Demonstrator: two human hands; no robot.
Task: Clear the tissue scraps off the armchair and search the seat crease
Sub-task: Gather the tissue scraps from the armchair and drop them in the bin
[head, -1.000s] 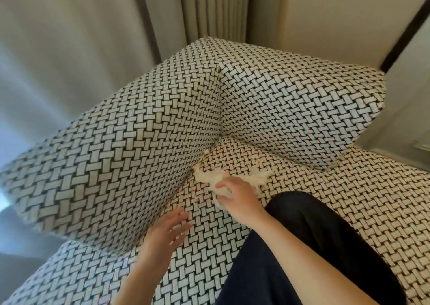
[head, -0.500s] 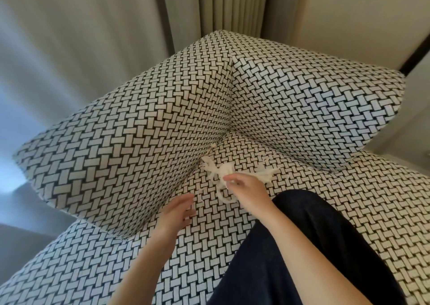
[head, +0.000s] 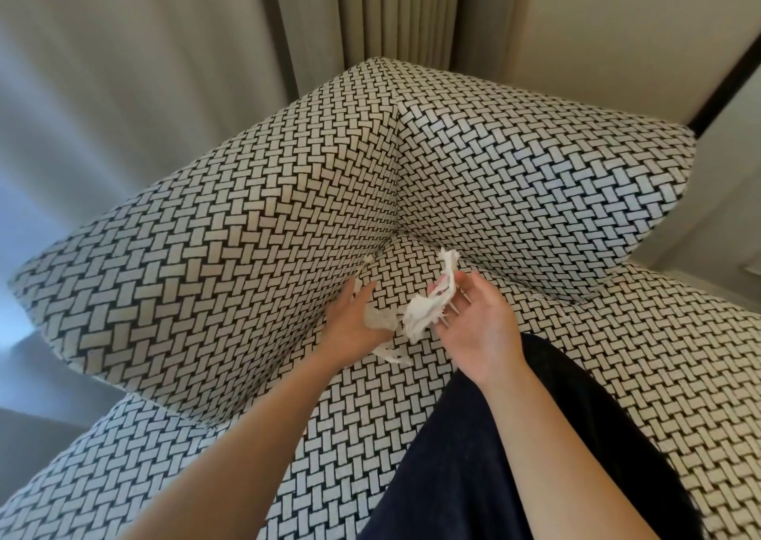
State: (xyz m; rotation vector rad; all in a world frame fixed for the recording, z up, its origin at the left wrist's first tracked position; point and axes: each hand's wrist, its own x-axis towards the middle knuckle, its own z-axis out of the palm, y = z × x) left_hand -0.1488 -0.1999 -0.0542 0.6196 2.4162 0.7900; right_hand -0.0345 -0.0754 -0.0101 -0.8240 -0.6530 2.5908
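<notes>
The right hand [head: 477, 325] pinches a tissue scrap [head: 426, 311] above the armchair seat [head: 617, 354]. The left hand [head: 350, 321] covers a second wad [head: 381, 319]; its grip cannot be told. Consolidate both, then lift the crease fleck [head: 367, 258].

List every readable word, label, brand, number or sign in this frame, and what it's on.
None: no text can be read anywhere in the head view.
armchair: black-and-white woven pattern only, no tag or label showing.
tissue scraps: plain white, no print.
curtain and wall: plain.
dark trousers: no logo or lettering visible.
</notes>
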